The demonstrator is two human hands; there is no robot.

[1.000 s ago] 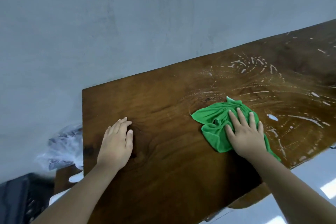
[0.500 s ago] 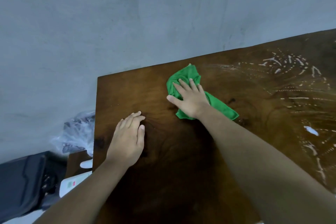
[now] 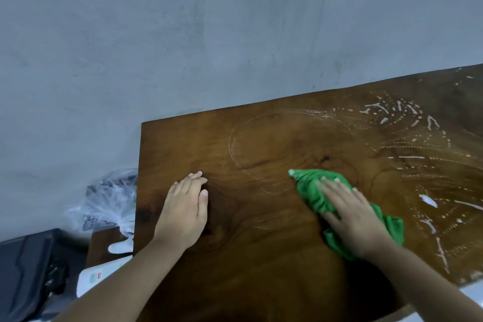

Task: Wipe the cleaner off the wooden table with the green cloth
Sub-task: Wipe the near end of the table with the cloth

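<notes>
step: mid-wipe on the dark brown wooden table (image 3: 261,256); cleared side is the left, judged from where the residue lies
right hand (image 3: 350,214): flat on the crumpled green cloth (image 3: 311,191), fingers spread and pressing down on it, not clamped round it (blurred, so read as moving)
left hand (image 3: 184,213): palm down on bare wood, fingers together, holding nothing; looks like a brace
cloth position: mid-table, near the front edge, well apart from the left hand
white cleaner streaks (image 3: 392,112): dots and smears over the right part of the top, blob at (image 3: 428,201) just right of the cloth; faint ring (image 3: 232,144) left of centre
how to do it well: keep the palm flat for even pressure, overlap passes, work rightward into the streaks, refold when a face loads up or it just smears (the faint ring suggests that risk)
watch: cloth tail bunches under the wrist, less contact area
containers: clear plastic bag (image 3: 109,198) beside the table's left edge, contents dark, cannot tell what
also: black case (image 3: 23,269) lower left, cannot tell if open
</notes>
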